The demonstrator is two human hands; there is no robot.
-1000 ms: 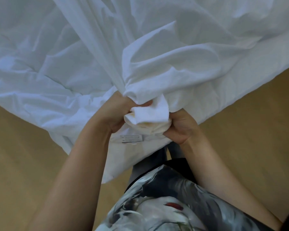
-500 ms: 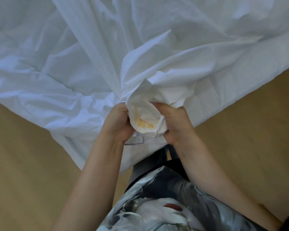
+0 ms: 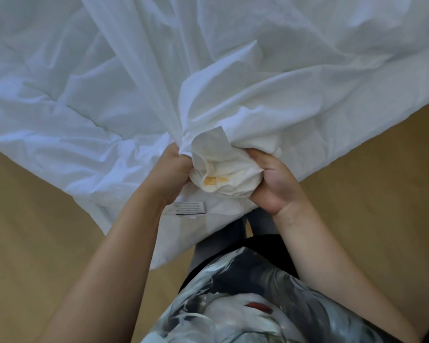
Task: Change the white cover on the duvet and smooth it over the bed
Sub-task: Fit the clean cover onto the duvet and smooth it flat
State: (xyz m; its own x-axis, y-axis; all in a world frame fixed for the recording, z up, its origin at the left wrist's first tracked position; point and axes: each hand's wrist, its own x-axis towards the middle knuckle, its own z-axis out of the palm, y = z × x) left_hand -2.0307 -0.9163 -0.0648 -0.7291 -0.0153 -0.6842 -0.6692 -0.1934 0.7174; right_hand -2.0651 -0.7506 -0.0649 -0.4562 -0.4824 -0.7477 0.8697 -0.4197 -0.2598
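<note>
A white duvet cover (image 3: 258, 78) spreads wrinkled over the bed and fills the upper part of the head view. Its near corner hangs down toward the floor, with a small care label (image 3: 190, 208) showing. At that corner a cream duvet corner (image 3: 223, 177) with yellow stitching sticks out of the cover. My left hand (image 3: 174, 169) grips the cover's edge just left of this bundle. My right hand (image 3: 270, 179) grips the bundled duvet corner and cover from the right. Both sets of fingers are curled into the cloth.
A tan wooden floor (image 3: 35, 243) lies to the left and right of the hanging corner. My patterned top (image 3: 245, 305) and grey trousers (image 3: 216, 246) are directly below the hands. The rest of the bed is hidden under the cover.
The cream duvet corner has come further out of the cover, so the yellow stitching shows. My right hand has shifted up around the bundle and my left hand has moved closer beside it.
</note>
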